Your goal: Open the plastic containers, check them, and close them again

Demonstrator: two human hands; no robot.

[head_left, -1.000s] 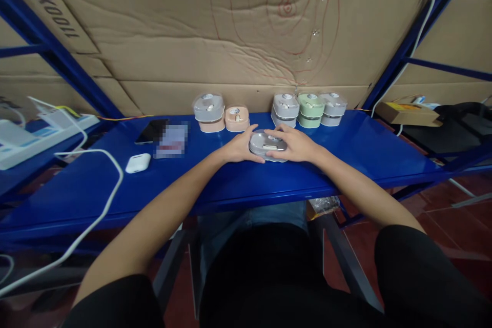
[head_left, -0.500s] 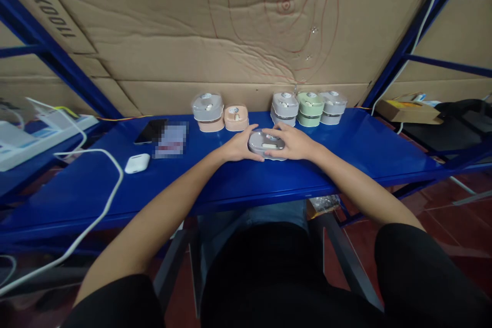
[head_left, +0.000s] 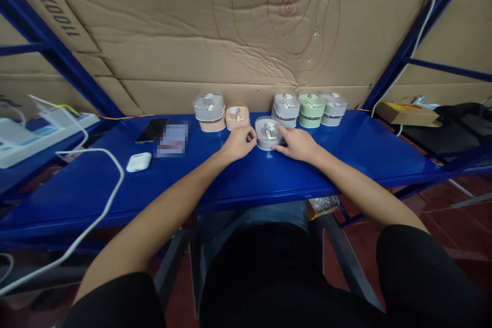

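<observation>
The grey case (head_left: 268, 133) stands on the blue shelf (head_left: 346, 154) just in front of the back row, between my hands: my right hand (head_left: 298, 144) touches its right side, fingers spread, my left hand (head_left: 238, 143) curls loosely beside it.

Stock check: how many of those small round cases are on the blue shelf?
9: one grey between the hands; grey stacked on peach; a single peach; three stacks of two at right, grey, green, grey. None seem hidden.
</observation>
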